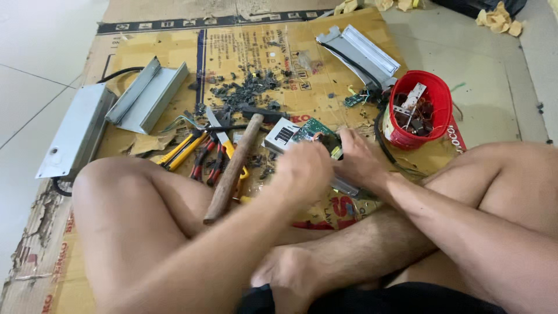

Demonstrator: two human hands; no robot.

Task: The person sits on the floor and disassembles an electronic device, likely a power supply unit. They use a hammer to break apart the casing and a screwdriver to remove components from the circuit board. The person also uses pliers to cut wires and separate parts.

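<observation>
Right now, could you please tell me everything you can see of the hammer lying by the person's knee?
The hammer has a plain brown handle that looks like worn wood, and a dark head that looks like metal. It lies on the cardboard sheet at a slant, head away from the person, beside the dark debris, handle end toward the crossed legs. It lies across the yellow-handled tools and red-handled pliers. Neither hand touches it: the left hand and right hand are at the green circuit board beside it.
</observation>
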